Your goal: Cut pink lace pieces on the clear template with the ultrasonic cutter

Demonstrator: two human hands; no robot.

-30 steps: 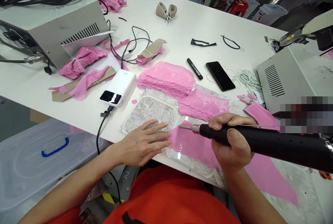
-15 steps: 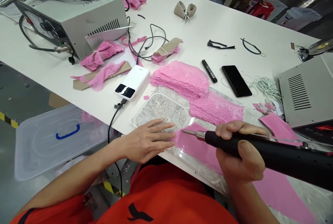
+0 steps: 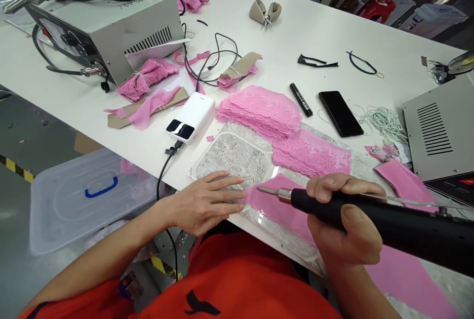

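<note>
My left hand [image 3: 207, 201] lies flat with fingers spread, palm down, over a clear plastic template [image 3: 231, 158] at the table's front edge. Its fingertips reach the left end of a pink fabric piece [image 3: 283, 208]. In my right hand [image 3: 346, 220] is a thick black handheld tool [image 3: 400, 230], fingers and thumb wrapped round its barrel. The tool's pointed metal tip is at the fabric's left end, close to my left fingertips; whether it touches the cloth I cannot tell. Just behind lie stacked pink lace pieces [image 3: 259, 109].
A white power bank [image 3: 196, 111] with cables stands left of the lace. Behind are a marker [image 3: 300, 99] and a phone [image 3: 340, 114]. Grey machine boxes stand at left [image 3: 111, 32] and right [image 3: 437, 126]. A lidded plastic bin [image 3: 92, 210] sits below the table's left edge.
The tool tip has moved slightly left along the fabric's end. My left hand has drawn back a little to the left. The camera view has shifted slightly.
</note>
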